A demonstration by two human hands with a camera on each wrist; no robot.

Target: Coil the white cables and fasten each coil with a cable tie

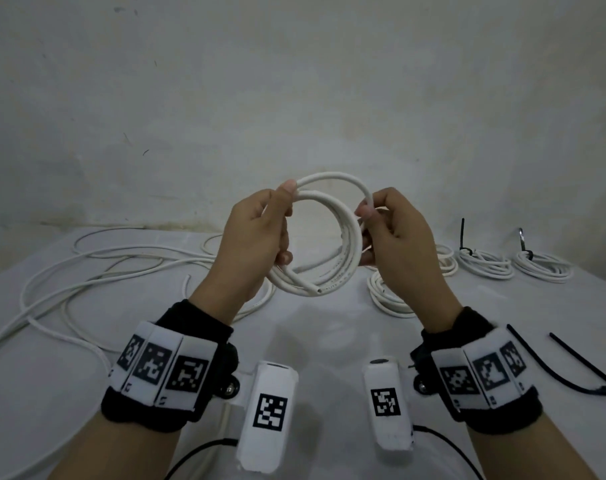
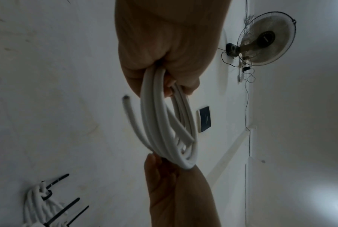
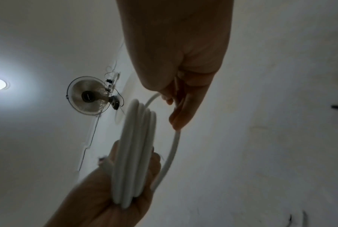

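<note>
White coil held mid-frame above counter. Left hand grips the stacked loops; right hand pinches the last turn. Risk: stiff loops spring apart if either grip loosens before a tie, lower right, goes on.

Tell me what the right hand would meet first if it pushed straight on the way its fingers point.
Probably the coil held by the left hand; the right hand already pinches its outer loop, though depth is unclear.
</note>
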